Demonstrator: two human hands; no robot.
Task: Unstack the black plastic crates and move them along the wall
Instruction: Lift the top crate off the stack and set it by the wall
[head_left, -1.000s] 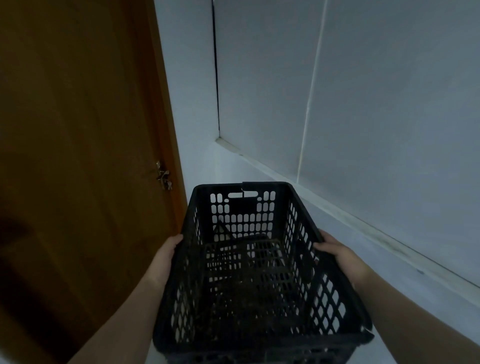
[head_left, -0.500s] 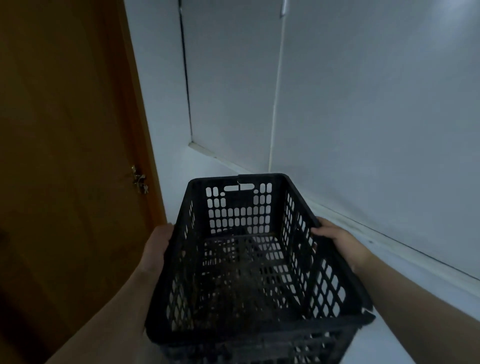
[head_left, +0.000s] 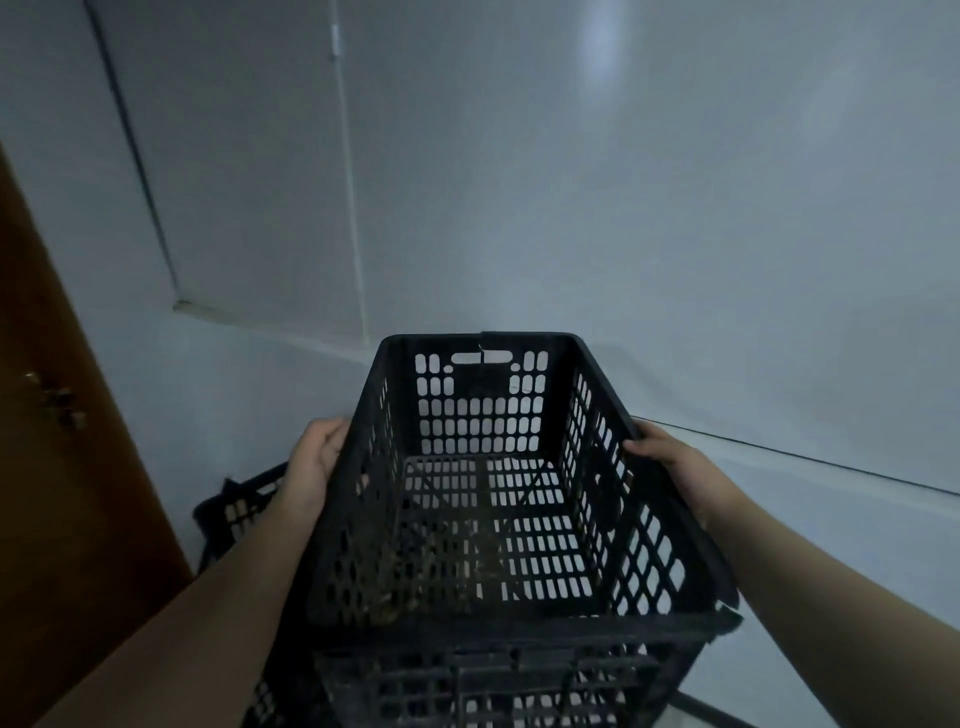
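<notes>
Mid-task: top crate (head_left: 498, 499) gripped by left hand (head_left: 311, 462) and right hand (head_left: 670, 462), above remaining crates (head_left: 488, 686); floor placement along wall (head_left: 675, 234) pending.

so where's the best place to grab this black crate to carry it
By the top rims of its two long sides, near mid-length, coming in from left and right. The black crate is open-topped with a thick rolled rim, and the left hand and right hand already hold it level there. The slot handle in the far end wall looks cracked, so probably avoid it.
</notes>
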